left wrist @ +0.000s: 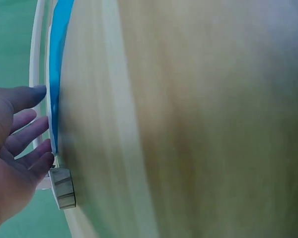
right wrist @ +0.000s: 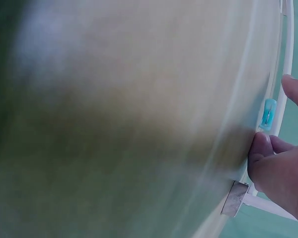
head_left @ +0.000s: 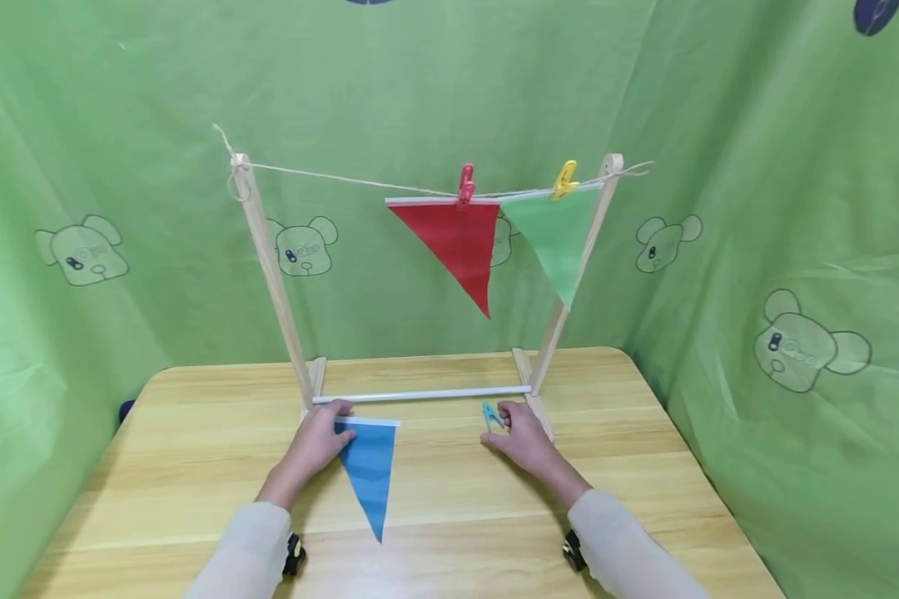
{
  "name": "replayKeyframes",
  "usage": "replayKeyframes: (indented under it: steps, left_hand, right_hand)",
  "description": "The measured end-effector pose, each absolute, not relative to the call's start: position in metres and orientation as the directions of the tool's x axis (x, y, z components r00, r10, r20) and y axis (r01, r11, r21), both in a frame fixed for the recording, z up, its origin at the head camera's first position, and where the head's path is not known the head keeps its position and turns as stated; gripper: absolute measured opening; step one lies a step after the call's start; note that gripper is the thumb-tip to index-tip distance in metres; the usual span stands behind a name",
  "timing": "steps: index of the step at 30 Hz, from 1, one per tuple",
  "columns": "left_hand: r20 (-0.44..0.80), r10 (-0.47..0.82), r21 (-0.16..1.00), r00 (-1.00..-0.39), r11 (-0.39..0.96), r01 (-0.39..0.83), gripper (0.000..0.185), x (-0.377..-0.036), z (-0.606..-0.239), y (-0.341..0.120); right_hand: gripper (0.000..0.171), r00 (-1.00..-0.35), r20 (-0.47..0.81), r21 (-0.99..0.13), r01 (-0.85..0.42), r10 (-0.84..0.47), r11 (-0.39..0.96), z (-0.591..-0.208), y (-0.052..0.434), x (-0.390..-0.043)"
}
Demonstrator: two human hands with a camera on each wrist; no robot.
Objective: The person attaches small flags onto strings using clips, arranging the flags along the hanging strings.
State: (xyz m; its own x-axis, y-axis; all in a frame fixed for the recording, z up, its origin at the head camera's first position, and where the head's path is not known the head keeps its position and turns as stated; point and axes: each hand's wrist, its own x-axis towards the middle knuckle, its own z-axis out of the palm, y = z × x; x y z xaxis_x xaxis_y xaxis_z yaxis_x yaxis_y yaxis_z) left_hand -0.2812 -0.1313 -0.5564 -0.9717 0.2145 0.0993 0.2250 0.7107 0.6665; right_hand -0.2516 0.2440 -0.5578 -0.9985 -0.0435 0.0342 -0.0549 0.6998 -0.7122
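Left hand [head_left: 316,439] rests open-fingered on the blue pennant [head_left: 370,474]; right hand [head_left: 523,438], fingers loose, touches the teal clothespin [head_left: 490,415] on the tabletop [head_left: 195,433].

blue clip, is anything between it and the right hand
Nothing visible: the blue clip lies on the table right at the right hand fingertips, with only bare wood between them.

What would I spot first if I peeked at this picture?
Probably the red flag and the green flag, clipped to a string between two wooden posts. On the wooden table below, the left hand touches a blue flag, and the right hand is at a small blue clip.
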Motion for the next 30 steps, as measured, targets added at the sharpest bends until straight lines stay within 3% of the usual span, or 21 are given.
replayKeyframes:
  steps: [3, 8, 12, 19, 30]
  left_hand:
    - [0.105, 0.216, 0.64, -0.971, 0.732, 0.232, 0.044, -0.2824, -0.5574, -0.1304]
    - [0.117, 0.219, 0.606, -0.969, 0.757, 0.245, 0.042, -0.2809, -0.5555, -0.1309]
    - [0.135, 0.219, 0.599, -0.966, 0.759, 0.256, 0.041, -0.2806, -0.5549, -0.1308]
    - [0.149, 0.23, 0.6, -0.962, 0.752, 0.273, 0.043, -0.2829, -0.5572, -0.1293]
    - [0.213, 0.235, 0.509, -0.948, 0.802, 0.313, 0.035, -0.2825, -0.5601, -0.1301]
  right_hand:
    - [0.049, -0.998, 0.028, -0.709, -0.058, -0.054, 0.703, -0.5577, 0.2443, -0.2527]
    - [0.066, -0.999, 0.015, -0.705, -0.039, -0.041, 0.708, -0.5571, 0.2421, -0.2527]
    - [0.067, -0.999, 0.016, -0.681, -0.032, -0.029, 0.732, -0.5563, 0.2412, -0.2534]
    - [0.06, -1.0, 0.019, -0.647, -0.021, -0.012, 0.762, -0.5585, 0.2418, -0.2558]
    - [0.048, -1.0, 0.017, -0.628, 0.0, 0.014, 0.778, -0.5622, 0.2398, -0.2605]
